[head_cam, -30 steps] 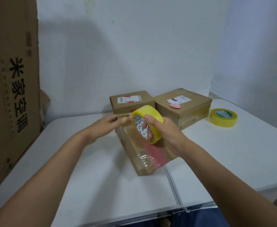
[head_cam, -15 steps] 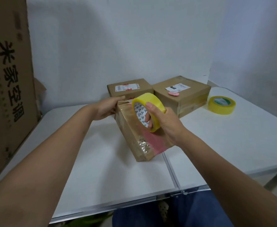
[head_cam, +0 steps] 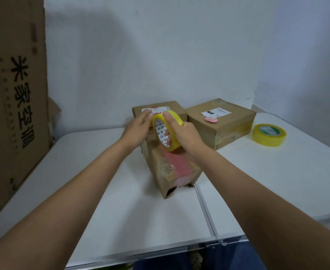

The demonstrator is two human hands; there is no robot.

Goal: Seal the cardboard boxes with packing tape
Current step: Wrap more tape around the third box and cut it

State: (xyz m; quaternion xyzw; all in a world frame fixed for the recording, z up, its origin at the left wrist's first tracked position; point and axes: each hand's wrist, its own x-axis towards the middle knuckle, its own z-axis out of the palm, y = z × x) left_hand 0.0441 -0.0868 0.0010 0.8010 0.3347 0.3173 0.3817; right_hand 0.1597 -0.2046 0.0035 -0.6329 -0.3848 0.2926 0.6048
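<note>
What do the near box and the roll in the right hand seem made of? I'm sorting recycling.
Near box: brown matte cardboard, with glossy clear film and a pink strip across its top. Held roll: glossy translucent yellow tape, likely plastic, wound on a printed core that looks like paper.

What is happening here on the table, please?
A person is taping a cardboard box on a white table. The right hand grips a yellow tape roll above the box, and the left hand reaches to the roll's far edge. Two more boxes, a pink cutter and a second tape roll lie behind.
</note>
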